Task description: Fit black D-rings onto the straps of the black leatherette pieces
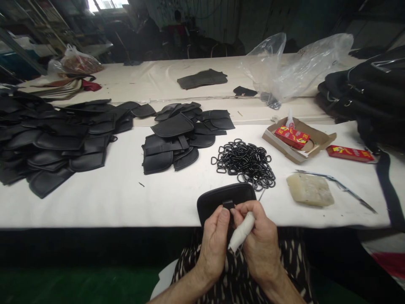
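A black leather-like flap (209, 202) with a rounded, piped edge rests at the table's front edge. My left hand (215, 240) is closed on it, the thumb pressing beside a short black strap loop (228, 204). Close against it, my right hand (261, 240) is closed too, its fingertips pinching at the same loop. Across the right hand's fingers lies a tool with a white-wrapped handle (242, 232); a thin metal tip shows beyond the knuckles. The fingers hide the rest of the tool. Just behind the flap is a heap of black D-rings (245, 162).
Black flaps are piled in the middle (171, 147) and at the left (53, 143). Right of the rings are a cardboard tray (297, 156) with a red box (292, 137), a yellowish block (310, 190) and long metal tweezers (343, 188). Black bags (363, 88) stand far right.
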`<state>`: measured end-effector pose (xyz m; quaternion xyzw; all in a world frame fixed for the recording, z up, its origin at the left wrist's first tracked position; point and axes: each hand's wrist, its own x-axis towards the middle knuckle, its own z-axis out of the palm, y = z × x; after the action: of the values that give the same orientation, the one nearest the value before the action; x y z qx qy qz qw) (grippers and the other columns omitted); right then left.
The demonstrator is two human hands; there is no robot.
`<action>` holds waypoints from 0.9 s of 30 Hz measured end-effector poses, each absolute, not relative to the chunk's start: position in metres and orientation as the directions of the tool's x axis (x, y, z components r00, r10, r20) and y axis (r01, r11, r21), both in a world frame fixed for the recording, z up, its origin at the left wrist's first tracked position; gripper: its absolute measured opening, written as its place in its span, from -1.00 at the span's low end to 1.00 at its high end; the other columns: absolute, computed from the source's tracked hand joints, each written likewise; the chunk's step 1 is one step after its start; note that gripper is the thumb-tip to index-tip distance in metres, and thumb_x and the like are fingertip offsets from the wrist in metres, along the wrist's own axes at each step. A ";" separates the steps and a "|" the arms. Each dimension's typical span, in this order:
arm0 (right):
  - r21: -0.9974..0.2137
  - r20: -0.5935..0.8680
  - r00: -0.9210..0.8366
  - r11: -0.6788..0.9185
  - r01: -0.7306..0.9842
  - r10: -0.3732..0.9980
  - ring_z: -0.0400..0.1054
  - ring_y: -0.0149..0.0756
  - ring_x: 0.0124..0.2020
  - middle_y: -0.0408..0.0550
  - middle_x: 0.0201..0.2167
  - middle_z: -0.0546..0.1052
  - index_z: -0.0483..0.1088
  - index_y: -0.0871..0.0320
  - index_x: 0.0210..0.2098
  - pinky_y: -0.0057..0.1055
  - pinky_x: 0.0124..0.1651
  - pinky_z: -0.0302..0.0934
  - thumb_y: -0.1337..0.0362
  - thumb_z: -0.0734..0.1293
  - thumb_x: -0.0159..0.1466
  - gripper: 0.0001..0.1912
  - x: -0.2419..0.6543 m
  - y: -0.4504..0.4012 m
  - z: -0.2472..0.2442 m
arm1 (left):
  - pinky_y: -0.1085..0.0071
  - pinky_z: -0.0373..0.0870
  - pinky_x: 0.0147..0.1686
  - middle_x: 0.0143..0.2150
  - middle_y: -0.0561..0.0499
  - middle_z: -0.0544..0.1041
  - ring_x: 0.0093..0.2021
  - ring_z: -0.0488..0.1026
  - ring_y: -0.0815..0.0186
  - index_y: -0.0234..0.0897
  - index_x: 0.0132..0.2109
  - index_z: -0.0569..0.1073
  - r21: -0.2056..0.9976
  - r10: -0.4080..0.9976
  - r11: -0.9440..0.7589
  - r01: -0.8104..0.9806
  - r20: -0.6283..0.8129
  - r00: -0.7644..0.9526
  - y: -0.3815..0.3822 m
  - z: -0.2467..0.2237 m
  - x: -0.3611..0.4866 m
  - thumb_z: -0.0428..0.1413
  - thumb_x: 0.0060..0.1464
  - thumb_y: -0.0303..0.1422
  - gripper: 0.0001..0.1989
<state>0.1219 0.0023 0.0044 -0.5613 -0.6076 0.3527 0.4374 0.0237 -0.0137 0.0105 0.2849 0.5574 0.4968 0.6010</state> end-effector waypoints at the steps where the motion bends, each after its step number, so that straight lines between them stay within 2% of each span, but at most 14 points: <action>1: -0.918 0.131 0.013 0.117 0.379 0.991 0.33 -0.44 -0.57 -0.20 -0.53 0.45 0.28 0.09 -0.41 -0.58 -0.56 0.23 0.23 0.25 0.24 -0.89 0.122 0.002 0.005 | 0.50 0.25 -0.42 -0.46 0.06 0.37 -0.45 0.27 0.38 -0.31 -0.37 0.39 0.903 0.917 0.341 -0.261 -0.381 -0.118 -0.014 0.011 0.025 0.02 0.08 -0.10 -0.67; 8: -0.909 0.079 0.012 0.067 0.411 0.997 0.33 -0.44 -0.57 -0.21 -0.55 0.45 0.26 0.08 -0.42 -0.57 -0.55 0.22 0.20 0.24 0.23 -0.87 0.126 0.001 0.011 | 0.53 0.22 -0.47 -0.46 0.08 0.33 -0.45 0.23 0.40 -0.30 -0.35 0.38 0.915 0.922 0.330 -0.231 -0.365 -0.132 -0.015 0.009 0.032 0.01 0.11 -0.16 -0.72; 19: -0.912 -0.041 0.009 -0.041 0.408 0.999 0.28 -0.43 -0.56 -0.22 -0.54 0.42 0.24 0.09 -0.42 -0.54 -0.51 0.18 0.19 0.23 0.22 -0.86 0.125 0.003 0.014 | 0.52 0.12 -0.50 -0.50 0.11 0.22 -0.47 0.11 0.44 -0.31 -0.43 0.29 0.905 0.907 0.374 -0.202 -0.402 -0.124 -0.016 0.008 0.028 -0.03 0.13 -0.13 -0.67; 27: -0.938 -0.056 0.023 -0.060 0.342 0.998 0.35 -0.40 -0.44 -0.17 -0.42 0.47 0.28 0.09 -0.39 -0.53 -0.41 0.23 0.18 0.23 0.23 -0.87 0.122 0.002 0.012 | 0.52 0.14 -0.45 -0.49 0.11 0.21 -0.46 0.10 0.44 -0.30 -0.42 0.28 0.906 0.898 0.389 -0.165 -0.413 -0.151 -0.016 0.009 0.026 -0.05 0.14 -0.12 -0.66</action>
<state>0.1221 0.0017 0.0125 -0.5972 -0.5612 0.4165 0.3937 0.0255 -0.0160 0.0094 0.3044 0.6023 0.4615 0.5758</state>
